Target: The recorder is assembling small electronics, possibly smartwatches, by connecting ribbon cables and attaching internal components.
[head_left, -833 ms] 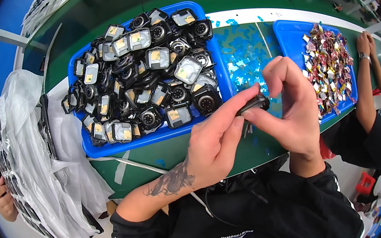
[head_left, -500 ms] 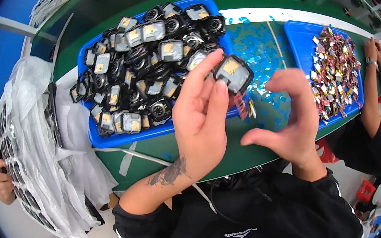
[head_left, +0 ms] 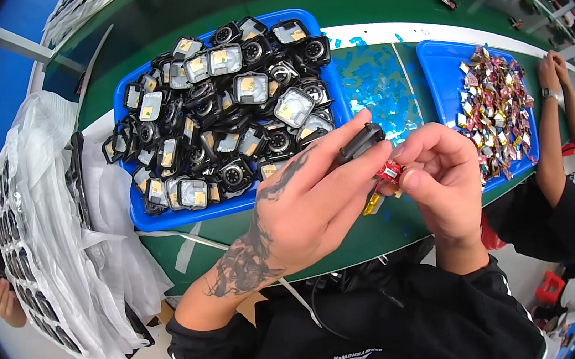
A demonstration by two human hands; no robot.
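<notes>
My left hand (head_left: 313,209) grips a black watch case (head_left: 362,143) between its fingers, now seen edge-on. From the case's near side hangs a small red part (head_left: 390,170) with a yellow, foil-like piece (head_left: 374,203) below it. The thumb and fingers of my right hand (head_left: 450,185) are pinched at the red part's right edge. Exactly where the fingertips meet it is partly hidden. To the left, a blue tray (head_left: 233,206) is heaped with black watch cases, several showing grey inner faces with yellowish stickers.
At right, another blue tray (head_left: 440,89) holds a pile of small red, gold and white parts (head_left: 498,114). Bits of blue film (head_left: 373,90) litter the green table (head_left: 224,248) between the trays. Wrapped stacked trays (head_left: 43,238) stand at left. A co-worker's arms (head_left: 555,125) rest at right.
My left hand has turned over, tipping the watch case from face-up to edge-on. My right hand has come in from the right, and its fingers have closed on the red part.
</notes>
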